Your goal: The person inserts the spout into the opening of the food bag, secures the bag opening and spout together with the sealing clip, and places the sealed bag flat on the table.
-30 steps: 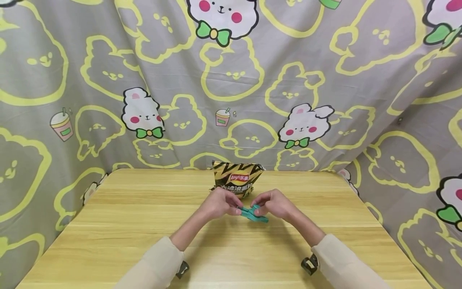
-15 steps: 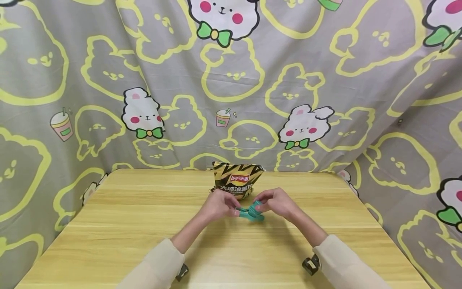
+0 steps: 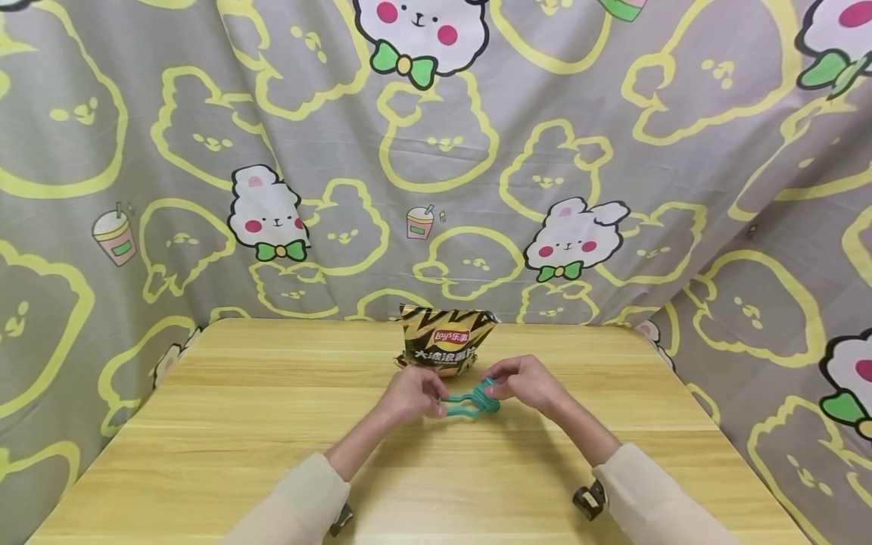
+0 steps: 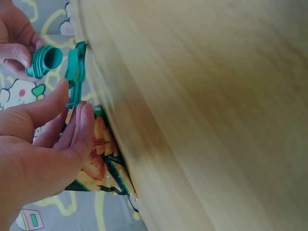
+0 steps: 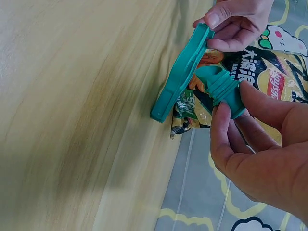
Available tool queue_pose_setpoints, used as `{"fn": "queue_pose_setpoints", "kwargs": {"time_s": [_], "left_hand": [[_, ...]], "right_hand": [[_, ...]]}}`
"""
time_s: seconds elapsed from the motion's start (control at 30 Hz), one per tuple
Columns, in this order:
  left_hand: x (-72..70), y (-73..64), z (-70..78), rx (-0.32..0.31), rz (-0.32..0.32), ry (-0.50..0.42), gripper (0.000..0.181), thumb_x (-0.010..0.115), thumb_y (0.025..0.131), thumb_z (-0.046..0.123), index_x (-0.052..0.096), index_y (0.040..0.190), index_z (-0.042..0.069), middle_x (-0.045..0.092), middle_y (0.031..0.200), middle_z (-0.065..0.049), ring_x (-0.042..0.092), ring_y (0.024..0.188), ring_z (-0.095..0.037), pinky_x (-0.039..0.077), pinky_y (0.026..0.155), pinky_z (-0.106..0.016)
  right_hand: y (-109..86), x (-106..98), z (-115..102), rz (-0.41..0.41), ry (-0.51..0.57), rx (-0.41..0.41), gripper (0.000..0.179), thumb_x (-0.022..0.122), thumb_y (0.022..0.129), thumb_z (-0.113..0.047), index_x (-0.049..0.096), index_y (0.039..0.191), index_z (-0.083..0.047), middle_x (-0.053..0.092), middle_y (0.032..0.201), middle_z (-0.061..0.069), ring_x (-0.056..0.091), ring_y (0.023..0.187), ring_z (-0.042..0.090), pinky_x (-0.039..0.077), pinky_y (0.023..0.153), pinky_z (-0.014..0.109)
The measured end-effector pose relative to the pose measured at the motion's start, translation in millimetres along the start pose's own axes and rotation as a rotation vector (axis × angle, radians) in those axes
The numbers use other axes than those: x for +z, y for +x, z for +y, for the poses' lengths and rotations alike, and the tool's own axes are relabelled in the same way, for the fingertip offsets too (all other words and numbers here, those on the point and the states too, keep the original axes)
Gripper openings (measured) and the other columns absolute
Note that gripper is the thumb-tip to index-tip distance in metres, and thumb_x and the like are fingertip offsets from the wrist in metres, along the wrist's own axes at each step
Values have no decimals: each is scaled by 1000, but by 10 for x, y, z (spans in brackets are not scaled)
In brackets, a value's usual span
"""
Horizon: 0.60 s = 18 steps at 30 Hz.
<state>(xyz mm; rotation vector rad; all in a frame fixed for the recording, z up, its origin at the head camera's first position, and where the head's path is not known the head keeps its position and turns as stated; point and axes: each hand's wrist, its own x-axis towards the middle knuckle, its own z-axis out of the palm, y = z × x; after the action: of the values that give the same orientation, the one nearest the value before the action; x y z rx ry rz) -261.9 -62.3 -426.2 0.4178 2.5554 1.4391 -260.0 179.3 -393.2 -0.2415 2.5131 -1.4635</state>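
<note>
Over the table, in front of a chip bag, both hands hold a teal bag clip with a threaded pour spout. The left hand (image 3: 412, 393) pinches one end of the long clip bar (image 5: 180, 74) between thumb and fingers. In the right hand (image 5: 269, 139), thumb and fingertips grip the ribbed, round spout (image 5: 224, 91). The spout's open mouth shows in the left wrist view, with a gap between it and the clip bar there. From the head view, two thin teal arms stretch between the left fingers and the spout. The Lay's chip bag (image 3: 446, 341) stands upright just behind the hands.
The wood-grain table (image 3: 272, 424) spreads out around the hands. A grey curtain (image 3: 327, 151) with yellow outlines and white rabbit figures hangs behind the table and at both sides. Black wrist cameras (image 3: 589, 499) are worn below the cream sleeves (image 3: 654, 492).
The left hand has shifted slightly left and nearer the person. The spout in the right hand has turned and drawn back from the left hand, and two separated teal arms now show between the hands.
</note>
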Motion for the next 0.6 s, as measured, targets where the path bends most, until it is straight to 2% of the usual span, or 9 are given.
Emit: {"fn": "queue_pose_setpoints", "kwargs": {"time_s": [0.23,0.4,0.6], "left_hand": [[25,-10,-32,-11,6,6,25,86,69,-6,73,90,3,70,82,-5,64,74,-14,58,72,-29],[39,-16,-46,-17,8,0,27,85,67,-8,72,89,1,71,84,-9,64,74,-15,58,72,-29],[63,-17,-80,2,17,29,29,85,65,-9,72,89,-1,71,84,-12,64,72,-14,57,71,-27]], "right_hand": [[8,1,38,2,1,-7,25,77,86,-8,75,109,2,74,89,7,69,82,17,57,84,37],[14,4,57,8,-17,-8,25,79,85,-9,76,108,1,73,88,7,67,80,16,56,80,34],[14,10,69,9,-22,-9,27,78,86,-9,75,110,2,73,91,10,66,82,16,56,82,38]]}}
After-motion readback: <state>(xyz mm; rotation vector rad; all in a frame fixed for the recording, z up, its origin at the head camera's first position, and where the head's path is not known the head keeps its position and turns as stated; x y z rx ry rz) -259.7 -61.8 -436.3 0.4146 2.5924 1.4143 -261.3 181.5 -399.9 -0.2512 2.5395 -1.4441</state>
